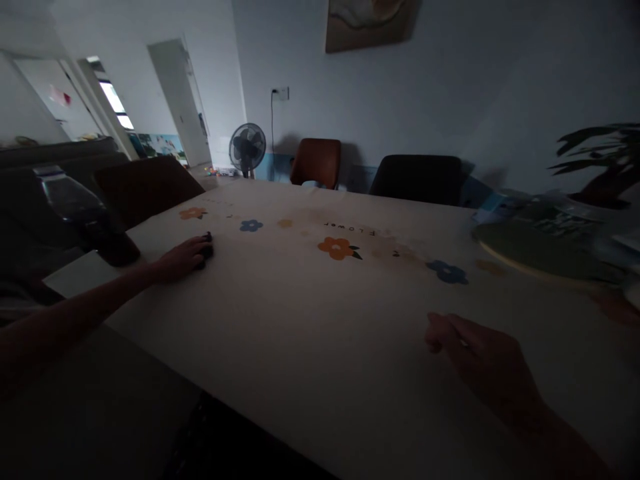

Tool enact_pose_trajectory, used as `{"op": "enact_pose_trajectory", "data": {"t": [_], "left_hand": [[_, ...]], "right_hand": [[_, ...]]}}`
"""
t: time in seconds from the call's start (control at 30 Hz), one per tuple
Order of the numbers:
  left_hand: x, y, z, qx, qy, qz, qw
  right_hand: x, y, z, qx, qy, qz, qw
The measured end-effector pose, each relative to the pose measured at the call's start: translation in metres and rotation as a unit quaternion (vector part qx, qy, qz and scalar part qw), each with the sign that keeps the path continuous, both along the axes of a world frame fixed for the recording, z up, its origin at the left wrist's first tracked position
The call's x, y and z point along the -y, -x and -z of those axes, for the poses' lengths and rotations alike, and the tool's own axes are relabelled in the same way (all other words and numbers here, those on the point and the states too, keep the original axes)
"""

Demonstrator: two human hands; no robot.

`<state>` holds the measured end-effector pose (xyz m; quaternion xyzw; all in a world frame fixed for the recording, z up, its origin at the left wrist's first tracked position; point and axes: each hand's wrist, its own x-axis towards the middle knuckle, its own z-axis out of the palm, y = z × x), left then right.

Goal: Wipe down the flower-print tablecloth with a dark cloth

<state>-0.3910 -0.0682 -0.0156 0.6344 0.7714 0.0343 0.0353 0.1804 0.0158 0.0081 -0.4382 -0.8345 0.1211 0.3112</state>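
On the left part of the table (pixel 300 320), my left hand (pixel 180 260) lies with its fingers closed over a small black object (pixel 207 251), whose kind is too dark to make out. A bottle (pixel 93 217) with dark contents stands to the left of that forearm. My right hand (pixel 483 350) is over the right part of the table, its fingers curled together toward the middle. Whatever it may hold is hidden by the fingers. Printed orange (pixel 336 248) and blue (pixel 447 272) flowers mark the pale tabletop beyond both hands.
At the right sits a round green mat (pixel 530 243) with a potted plant (pixel 607 173) and other items behind it. Along the far side are a brown chair (pixel 317 162), a dark chair (pixel 417 179) and a fan (pixel 247 147). Another chair (pixel 147 187) is at the left.
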Motion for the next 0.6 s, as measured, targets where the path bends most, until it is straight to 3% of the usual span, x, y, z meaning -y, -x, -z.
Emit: {"op": "enact_pose_trajectory", "data": {"t": [0.17, 0.37, 0.5, 0.6], "left_hand": [[0.059, -0.037, 0.006, 0.029, 0.020, 0.096, 0.995], [0.120, -0.097, 0.013, 0.033, -0.015, 0.187, 0.982], [0.132, -0.161, 0.007, 0.008, -0.022, 0.228, 0.973], [0.120, -0.215, -0.001, -0.003, -0.011, 0.302, 0.953]], "right_hand": [[0.001, 0.003, 0.004, 0.015, 0.008, -0.024, 1.000], [0.006, 0.009, -0.001, 0.015, 0.017, -0.015, 1.000], [0.009, 0.012, -0.003, 0.009, 0.013, -0.023, 1.000], [0.009, 0.015, -0.003, 0.014, 0.012, -0.029, 0.999]]}}
